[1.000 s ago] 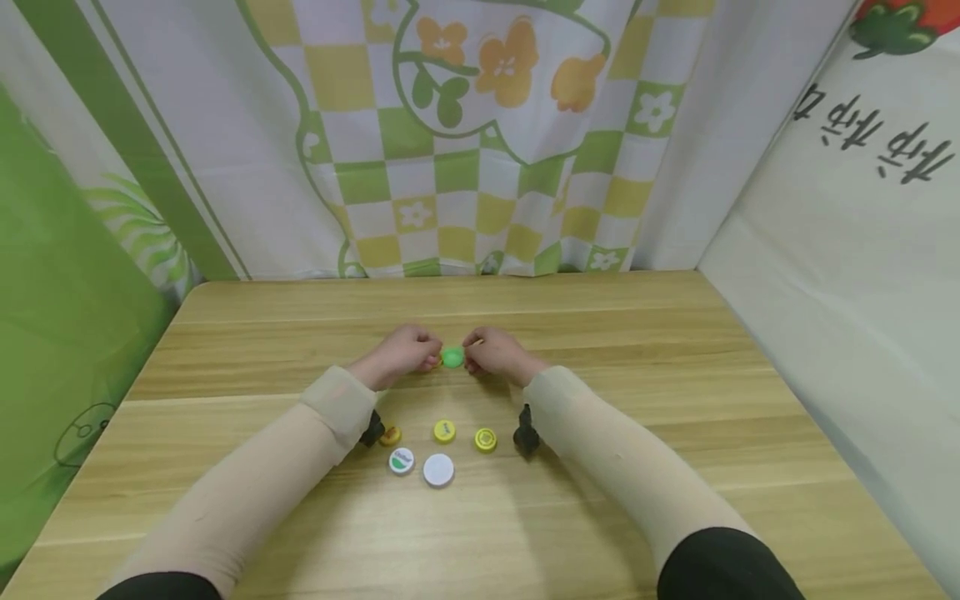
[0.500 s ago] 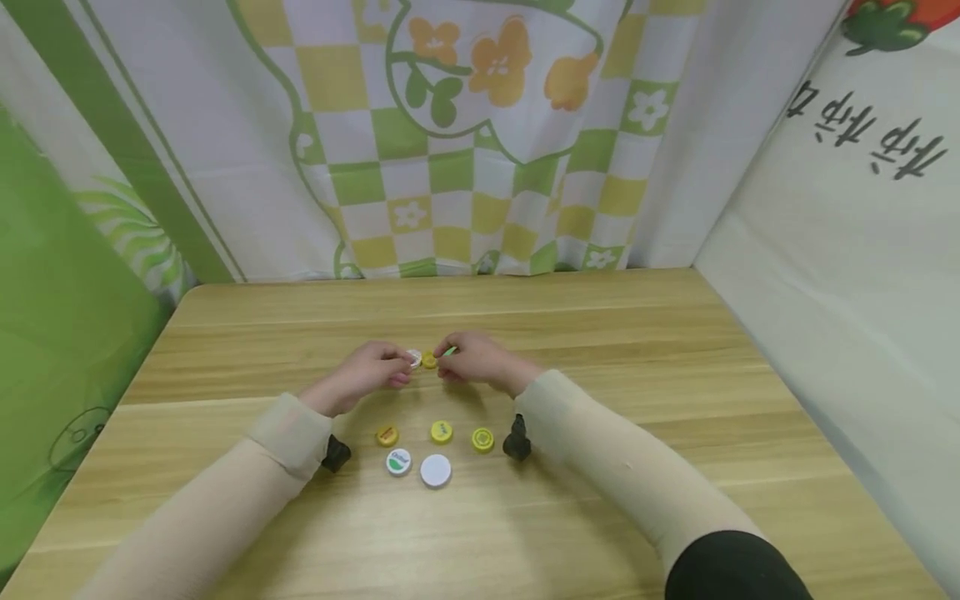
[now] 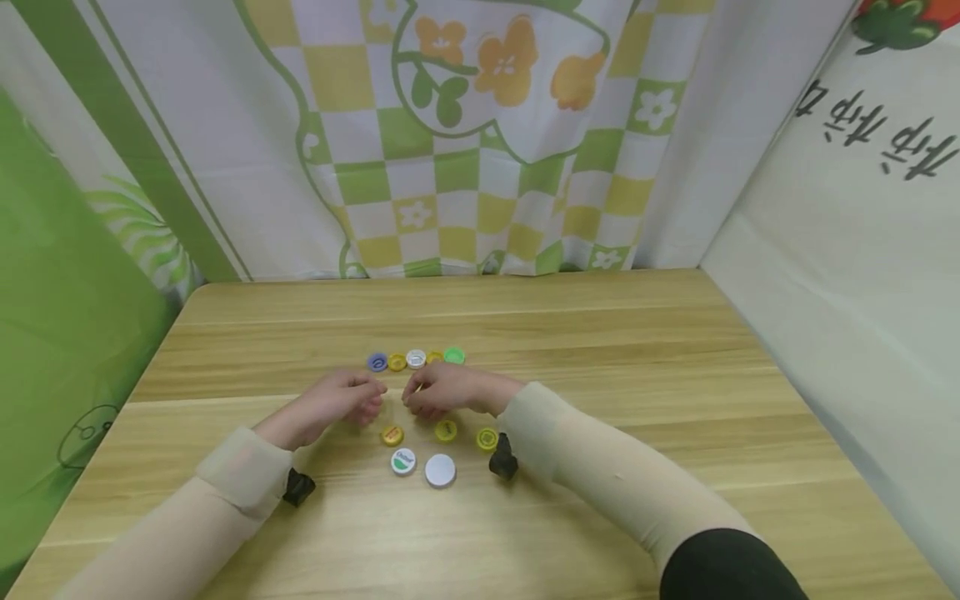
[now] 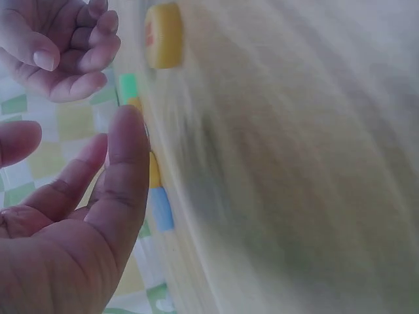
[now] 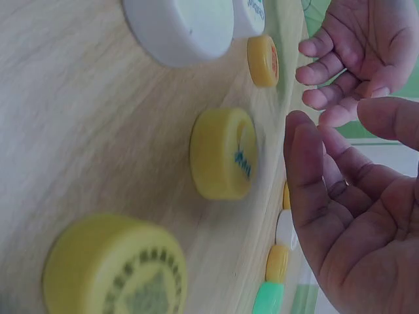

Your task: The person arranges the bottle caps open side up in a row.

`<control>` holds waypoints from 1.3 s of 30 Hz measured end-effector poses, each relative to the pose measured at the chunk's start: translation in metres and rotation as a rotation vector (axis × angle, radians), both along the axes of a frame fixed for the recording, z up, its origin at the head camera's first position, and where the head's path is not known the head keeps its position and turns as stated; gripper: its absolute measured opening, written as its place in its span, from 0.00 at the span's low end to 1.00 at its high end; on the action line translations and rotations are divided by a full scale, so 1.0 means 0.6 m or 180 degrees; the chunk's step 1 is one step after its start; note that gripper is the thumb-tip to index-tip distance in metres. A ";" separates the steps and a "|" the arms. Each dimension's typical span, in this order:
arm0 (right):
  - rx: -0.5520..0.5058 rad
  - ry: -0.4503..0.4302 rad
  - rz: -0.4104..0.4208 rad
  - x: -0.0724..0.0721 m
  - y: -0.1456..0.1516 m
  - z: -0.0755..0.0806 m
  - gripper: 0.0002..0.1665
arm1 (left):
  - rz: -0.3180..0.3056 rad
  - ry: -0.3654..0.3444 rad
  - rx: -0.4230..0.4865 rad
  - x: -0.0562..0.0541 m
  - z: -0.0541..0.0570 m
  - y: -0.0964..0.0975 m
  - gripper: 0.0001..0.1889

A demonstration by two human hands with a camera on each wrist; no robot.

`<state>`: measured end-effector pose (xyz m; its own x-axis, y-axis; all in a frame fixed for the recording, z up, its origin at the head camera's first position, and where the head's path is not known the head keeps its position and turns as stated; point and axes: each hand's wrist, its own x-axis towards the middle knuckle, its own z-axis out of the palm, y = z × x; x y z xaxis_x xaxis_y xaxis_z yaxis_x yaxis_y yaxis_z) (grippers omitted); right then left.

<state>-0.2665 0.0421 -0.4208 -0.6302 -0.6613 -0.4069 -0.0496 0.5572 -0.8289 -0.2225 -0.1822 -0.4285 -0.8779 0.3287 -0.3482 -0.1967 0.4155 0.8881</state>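
Both hands hover between two groups of bottle caps and hold nothing. My left hand point(image 3: 341, 398) has loosely bent fingers, its thumb apart from them in the left wrist view. Close by on its right, my right hand point(image 3: 450, 389) also shows relaxed fingers in the right wrist view. Behind them runs a row: blue cap point(image 3: 377, 362), yellow cap point(image 3: 397, 362), white cap point(image 3: 416, 358), a partly hidden yellow cap point(image 3: 435, 357) and green cap point(image 3: 453, 356). Nearer lie an orange-yellow cap point(image 3: 392, 435) with red print, and a yellow cap point(image 5: 222, 154) with blue-green lettering.
Also in front are a yellow cap point(image 3: 487, 439) with a round stamp, a white cap point(image 3: 402, 461) with green print and a larger plain white cap point(image 3: 440, 471). The wooden table point(image 3: 600, 317) meets a patterned curtain point(image 3: 480, 192) at its back edge.
Both hands have drawn back from the row toward the person, the left also moving left. The row of caps, earlier mostly covered by the hands, now shows. The front caps lie unchanged.
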 end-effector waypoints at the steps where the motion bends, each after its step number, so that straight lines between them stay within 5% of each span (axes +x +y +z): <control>1: 0.0027 0.0021 0.0036 0.001 -0.002 -0.001 0.11 | 0.0003 -0.0017 0.0023 0.003 -0.001 -0.001 0.21; 10: 0.0311 0.0333 0.0457 0.002 -0.019 -0.005 0.12 | -0.0004 -0.0211 0.0110 0.029 -0.009 -0.002 0.21; 18: 0.0604 0.0548 0.0702 0.008 -0.031 -0.004 0.17 | -0.0015 -0.0305 0.0094 0.032 -0.013 0.002 0.20; 31: 0.0730 0.0707 0.0694 0.017 -0.040 -0.012 0.17 | 0.0006 -0.0303 0.0292 0.027 -0.020 0.009 0.19; 39: 0.0822 0.1085 0.0700 0.015 -0.038 -0.019 0.15 | 0.0105 -0.0311 0.0440 0.025 -0.029 0.013 0.19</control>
<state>-0.2575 0.0193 -0.4319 -0.6127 -0.6984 -0.3699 -0.4344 0.6886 -0.5806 -0.2077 -0.1746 -0.4459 -0.8531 0.3511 -0.3860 -0.2965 0.2826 0.9123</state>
